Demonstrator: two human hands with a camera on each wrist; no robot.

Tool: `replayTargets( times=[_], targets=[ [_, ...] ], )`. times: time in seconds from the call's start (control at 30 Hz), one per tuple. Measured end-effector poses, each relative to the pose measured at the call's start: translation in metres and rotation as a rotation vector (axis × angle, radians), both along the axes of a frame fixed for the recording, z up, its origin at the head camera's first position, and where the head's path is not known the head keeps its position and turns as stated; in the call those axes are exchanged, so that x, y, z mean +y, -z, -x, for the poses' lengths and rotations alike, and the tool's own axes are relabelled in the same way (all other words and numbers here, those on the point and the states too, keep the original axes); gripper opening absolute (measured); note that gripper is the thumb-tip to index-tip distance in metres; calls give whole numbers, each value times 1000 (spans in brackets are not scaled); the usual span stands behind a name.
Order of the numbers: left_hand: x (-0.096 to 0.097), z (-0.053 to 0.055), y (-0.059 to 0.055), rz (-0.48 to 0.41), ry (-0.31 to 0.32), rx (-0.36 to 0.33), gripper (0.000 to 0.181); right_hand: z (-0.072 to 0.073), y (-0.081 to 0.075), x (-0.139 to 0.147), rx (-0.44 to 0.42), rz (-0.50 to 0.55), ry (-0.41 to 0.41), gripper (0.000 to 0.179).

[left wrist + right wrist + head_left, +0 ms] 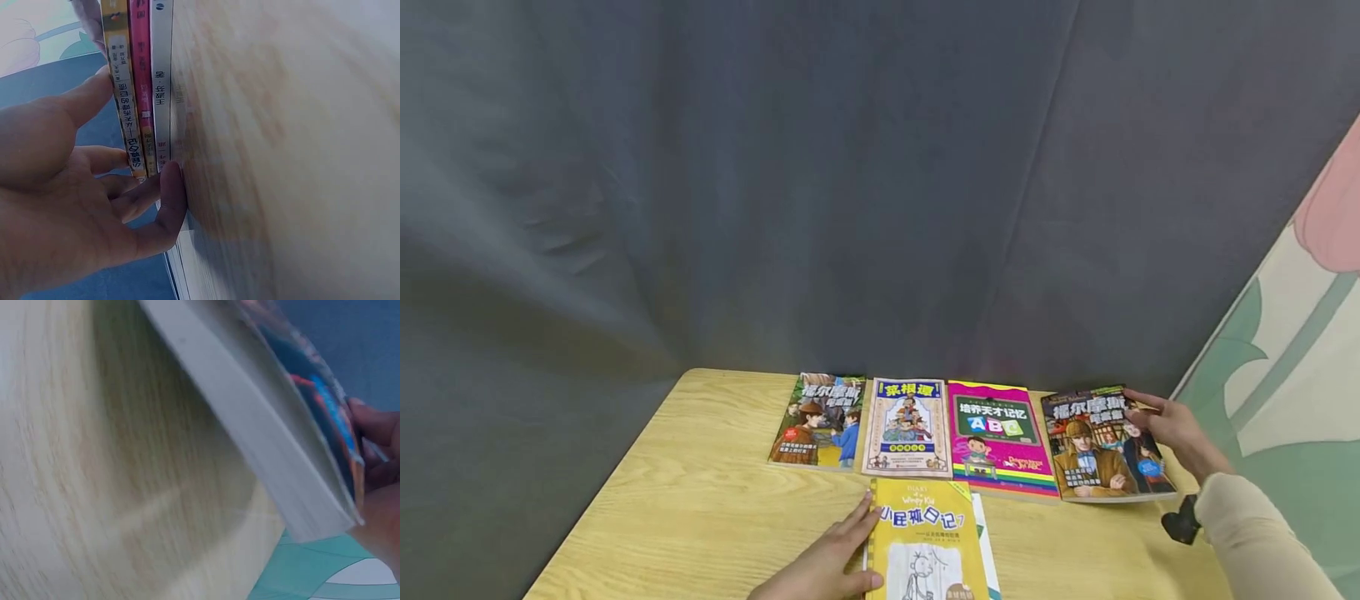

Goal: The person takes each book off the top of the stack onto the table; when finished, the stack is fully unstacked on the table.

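Note:
My left hand lies along the left side of a short stack of books, its fingers and thumb touching the edge. On top is a yellow comic-style book. The left wrist view shows a pink-spined book and a white-spined book under it. At the right end of the back row, my right hand holds the upper right edge of a dark paperback with a detective on its cover. Its cover gapes slightly from the pages in the right wrist view.
Left of the detective paperback, a pink ABC book, a white-covered book and another detective paperback lie face up in a row. The wooden table meets a dark curtain behind; a flower-patterned wall stands at right.

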State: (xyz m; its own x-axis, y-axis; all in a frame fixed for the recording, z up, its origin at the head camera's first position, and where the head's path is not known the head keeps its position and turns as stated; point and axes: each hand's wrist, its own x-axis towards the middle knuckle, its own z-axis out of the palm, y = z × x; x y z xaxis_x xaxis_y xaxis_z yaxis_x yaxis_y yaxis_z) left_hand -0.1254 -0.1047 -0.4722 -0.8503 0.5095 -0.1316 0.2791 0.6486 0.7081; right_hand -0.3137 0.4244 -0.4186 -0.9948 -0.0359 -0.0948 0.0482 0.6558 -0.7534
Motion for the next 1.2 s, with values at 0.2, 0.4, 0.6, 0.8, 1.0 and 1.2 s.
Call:
replayTargets(
  times=[0.2, 0.4, 0.6, 0.8, 1.0, 1.2],
  targets=[
    [0, -2, 1, 9, 26, -4, 81, 1, 14, -1, 27, -57, 3, 57],
    [1, -2, -6, 10, 26, 2, 81, 4, 18, -11, 84, -48, 53, 51],
    [2, -3, -12, 14, 25, -5, 80, 4, 30, -15, 68, -31, 81, 50],
    [2, -8, -14, 11, 34, 12, 82, 5, 43, -15, 205, -211, 30, 44],
    [2, -8, -16, 22, 9, 1, 81, 2, 39, -26, 302, -464, -14, 36],
    [4, -9, -19, 24, -14, -29, 80, -3, 29, -34, 177, -577, -1, 36]
  ],
)
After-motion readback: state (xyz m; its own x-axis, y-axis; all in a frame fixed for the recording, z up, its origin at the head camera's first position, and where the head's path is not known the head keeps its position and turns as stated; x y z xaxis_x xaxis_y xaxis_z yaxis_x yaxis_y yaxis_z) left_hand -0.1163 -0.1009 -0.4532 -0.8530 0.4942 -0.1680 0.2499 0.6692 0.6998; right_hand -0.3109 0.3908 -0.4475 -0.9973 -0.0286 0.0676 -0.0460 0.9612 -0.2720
